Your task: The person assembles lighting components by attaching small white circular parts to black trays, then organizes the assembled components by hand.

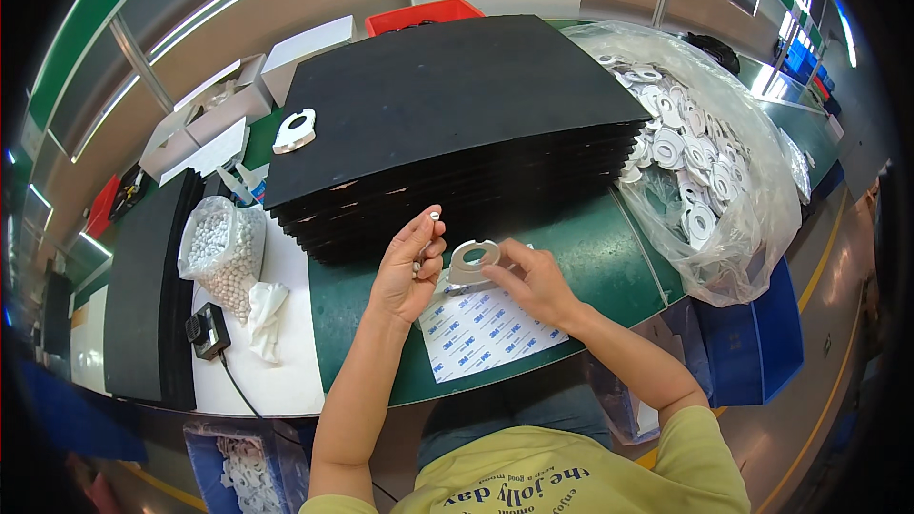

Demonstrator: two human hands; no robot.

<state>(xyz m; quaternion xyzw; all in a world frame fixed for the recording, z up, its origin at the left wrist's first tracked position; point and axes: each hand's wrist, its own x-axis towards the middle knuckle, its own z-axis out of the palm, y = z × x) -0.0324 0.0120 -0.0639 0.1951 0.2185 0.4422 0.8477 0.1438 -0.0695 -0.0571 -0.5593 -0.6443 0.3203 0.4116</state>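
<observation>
The left grip, near the frame's centre, is pinched at its tips on a small white piece, seemingly for fine control. The right grip, just right of it, is clamped on a notched pale ring, between both grips above the patterned sheet, probably turned so its face shows.

Tall stack of black rectangular sheets blocked forward reach; flat green tabletop allowed passage rightward to clear plastic bag.
</observation>
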